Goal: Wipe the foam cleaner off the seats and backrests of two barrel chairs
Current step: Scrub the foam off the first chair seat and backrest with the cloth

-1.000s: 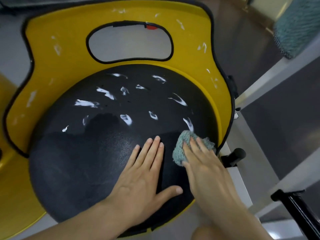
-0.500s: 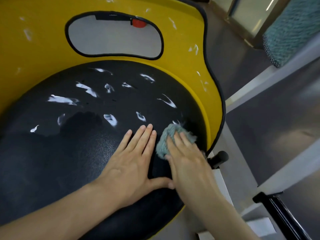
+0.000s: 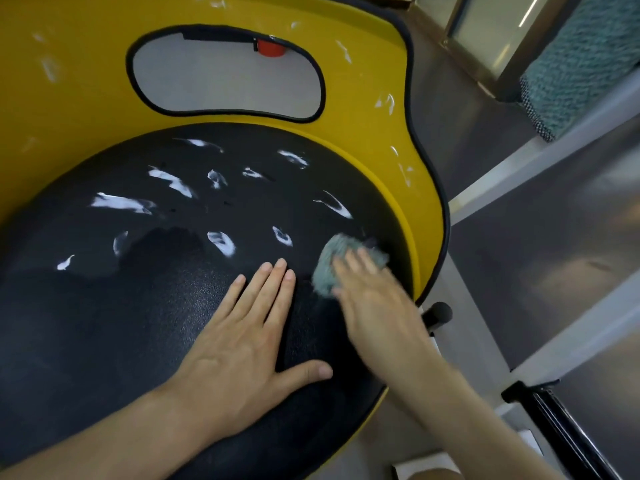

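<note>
A barrel chair fills the view: a round black seat (image 3: 145,323) inside a yellow backrest (image 3: 363,98) with an oval cut-out. Several white foam streaks (image 3: 119,202) lie across the far half of the seat, and smaller ones dot the backrest. My left hand (image 3: 249,344) rests flat on the near seat, fingers straight. My right hand (image 3: 370,299), blurred by motion, presses a grey-green cloth (image 3: 329,268) onto the seat's right edge with flat fingers. The near part of the seat shows no foam.
A black handle knob (image 3: 438,313) sticks out just right of the seat rim. A black bar (image 3: 561,431) runs along the lower right. Grey floor with pale strips (image 3: 519,161) lies to the right; a teal textured item (image 3: 581,60) is at the upper right.
My right hand and the cloth have slid a little along the seat's right edge, wiping away the foam streak there. The left hand stays flat in place. The view has shifted closer.
</note>
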The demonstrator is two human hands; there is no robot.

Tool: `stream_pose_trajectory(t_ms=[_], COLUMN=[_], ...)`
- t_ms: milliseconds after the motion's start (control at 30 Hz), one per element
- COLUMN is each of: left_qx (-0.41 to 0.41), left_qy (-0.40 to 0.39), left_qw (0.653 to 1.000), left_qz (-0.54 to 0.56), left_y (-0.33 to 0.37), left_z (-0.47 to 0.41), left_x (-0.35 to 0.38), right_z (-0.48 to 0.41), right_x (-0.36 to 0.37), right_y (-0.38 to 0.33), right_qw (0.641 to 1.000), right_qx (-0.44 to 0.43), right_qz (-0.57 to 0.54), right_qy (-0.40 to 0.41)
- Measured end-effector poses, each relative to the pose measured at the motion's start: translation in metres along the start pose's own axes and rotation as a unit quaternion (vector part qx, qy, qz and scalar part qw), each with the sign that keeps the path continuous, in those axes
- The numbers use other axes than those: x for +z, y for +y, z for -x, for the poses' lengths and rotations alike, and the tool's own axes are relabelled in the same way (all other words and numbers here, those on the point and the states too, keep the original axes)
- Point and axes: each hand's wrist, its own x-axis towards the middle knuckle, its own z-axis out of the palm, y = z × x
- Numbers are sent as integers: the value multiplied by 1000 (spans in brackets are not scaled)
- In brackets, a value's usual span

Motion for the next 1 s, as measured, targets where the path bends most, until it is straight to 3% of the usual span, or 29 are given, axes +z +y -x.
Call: stream_pose_trajectory(t_ms=[133, 233, 367, 533, 700, 867, 1000], left_qx=[-5, -5, -2, -3, -6, -7, -8], left_qy=[7, 5, -4, -2, -5, -6, -14], left_qw=[1000, 1000, 1000, 1000, 1000, 1000, 1000], left_qz=[13, 13, 5, -1, -10, -13, -15], left_y=[-1, -2, -4, -3, -2, -1, -2], left_z=[3, 6, 7, 7, 7, 7, 7], left_x=[1, 1, 1, 1, 1, 0, 1], right_z=[-33, -3, 3, -14, 22, -30, 10], right_x=[0, 3, -10, -2, 5, -6, 5], right_y=[11, -11, 1, 1, -2, 17, -8], right_qw=[995, 998, 998, 998, 999, 997, 1000], right_qx=[102, 53, 20, 70, -21, 72, -9], right_qz=[6, 2, -23, -2, 27, 5, 6], right_qy=[13, 18, -51, -4, 9, -7, 14])
